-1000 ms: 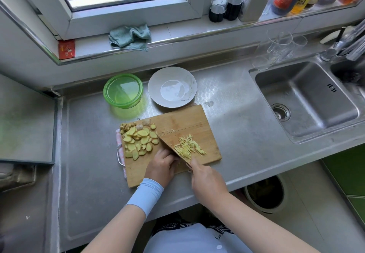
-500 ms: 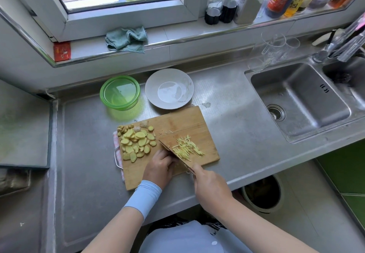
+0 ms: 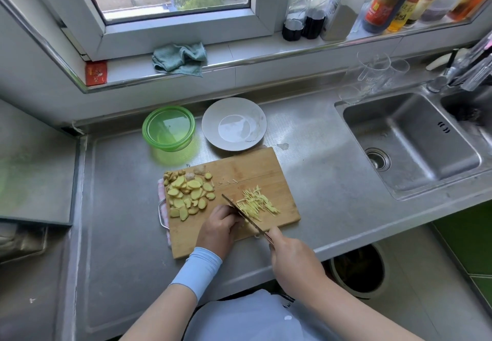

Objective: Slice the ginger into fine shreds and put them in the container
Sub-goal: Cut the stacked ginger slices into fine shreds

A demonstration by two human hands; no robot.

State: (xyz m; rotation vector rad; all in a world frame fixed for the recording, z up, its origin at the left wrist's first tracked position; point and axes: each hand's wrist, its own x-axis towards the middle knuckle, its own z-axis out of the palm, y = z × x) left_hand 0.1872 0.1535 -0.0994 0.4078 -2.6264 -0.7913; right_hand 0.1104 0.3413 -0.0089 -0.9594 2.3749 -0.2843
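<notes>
A wooden cutting board (image 3: 250, 170) lies on the steel counter. A pile of yellow ginger slices (image 3: 187, 194) covers its left part, and a heap of fine ginger shreds (image 3: 257, 203) lies right of the knife. My right hand (image 3: 291, 256) grips the handle of the knife (image 3: 243, 214), whose blade stands edge-down on the board. My left hand (image 3: 219, 227) sits with curled fingers against the blade's left side, pressing down on ginger mostly hidden under it. A green round container (image 3: 168, 127) stands behind the board.
A white plate (image 3: 234, 125) sits beside the green container. The sink (image 3: 415, 141) lies to the right, with clear glasses (image 3: 372, 74) behind it. A teal cloth (image 3: 179, 58) and bottles (image 3: 386, 2) rest on the window sill. A bin (image 3: 358, 270) stands below the counter edge.
The knife blade has turned more upright and shifted slightly left against my left hand's fingers. The shred heap stays right of the blade. The camera view drifted a little.
</notes>
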